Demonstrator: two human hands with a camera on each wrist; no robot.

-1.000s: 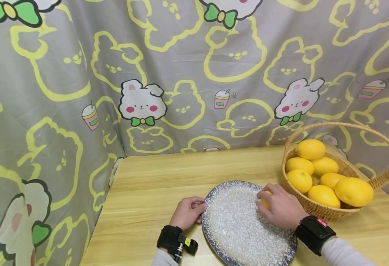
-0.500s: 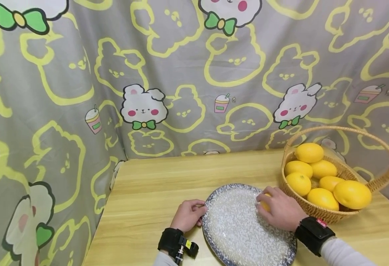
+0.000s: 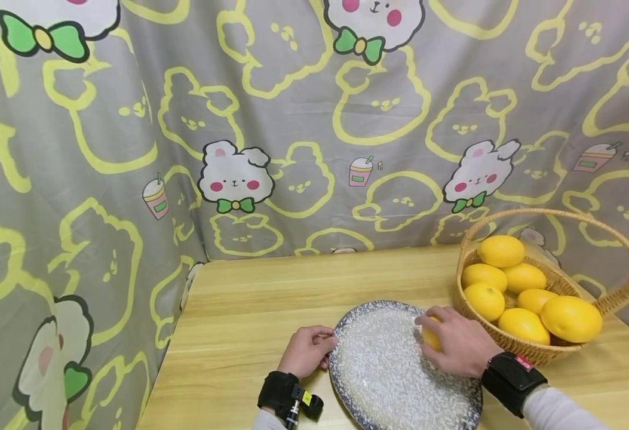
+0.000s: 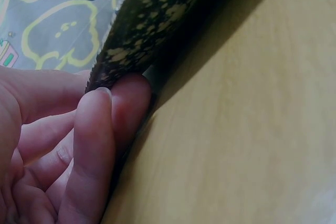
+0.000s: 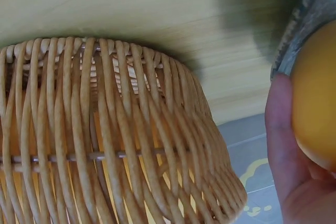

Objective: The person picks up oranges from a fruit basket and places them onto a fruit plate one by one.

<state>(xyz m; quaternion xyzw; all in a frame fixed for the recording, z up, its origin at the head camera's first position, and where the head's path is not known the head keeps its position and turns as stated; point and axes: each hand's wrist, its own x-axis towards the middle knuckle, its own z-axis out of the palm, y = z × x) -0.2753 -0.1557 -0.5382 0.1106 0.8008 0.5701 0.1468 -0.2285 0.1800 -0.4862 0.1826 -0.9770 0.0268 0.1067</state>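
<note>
A lemon [image 3: 430,336] is gripped by the curled fingers of the right hand [image 3: 456,343] on the plate [image 3: 389,376], whose rim is pinched by the left hand [image 3: 306,352]. More lemons [image 3: 524,286] are held in the basket [image 3: 623,280].

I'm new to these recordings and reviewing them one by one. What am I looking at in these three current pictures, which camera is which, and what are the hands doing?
There is no machine: a person works with two bare hands, wearing a camera on the head and one on each wrist.

The head view looks down at a wooden table in front of a cartoon curtain. On it lie a speckled plate and, to its right, a wicker basket filled with yellow fruit.

The left hand grips the plate's left rim; the left wrist view shows its fingers against the rim's dark underside, close up.

The right hand holds one yellow fruit over the plate's right side. The right wrist view shows that fruit beside the basket's woven wall.
</note>
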